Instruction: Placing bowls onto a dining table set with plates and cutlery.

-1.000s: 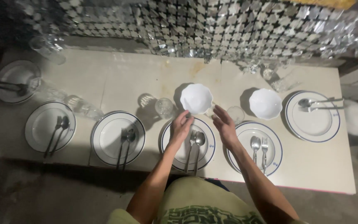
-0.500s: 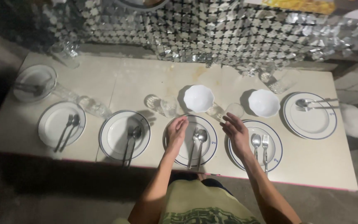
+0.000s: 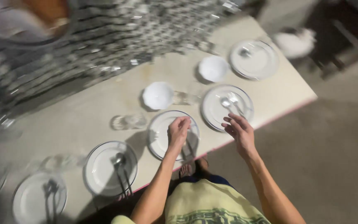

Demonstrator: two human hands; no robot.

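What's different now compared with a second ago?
The left hand drew back from the white bowl and now hovers over the plate in front. The right hand also pulled back, to the table edge by the next plate. Both stay empty. The view has tilted; the table setting looks unchanged.

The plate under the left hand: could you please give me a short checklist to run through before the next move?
1. Left hand over the plate: ok.
2. Left hand free of any held thing: cannot tell, blurred.
3. Right hand empty, open: ok.
4. Bowl upright behind the plate: ok.
5. Glass clear of the hands: ok.
6. Fork and spoon on the next plate: ok.
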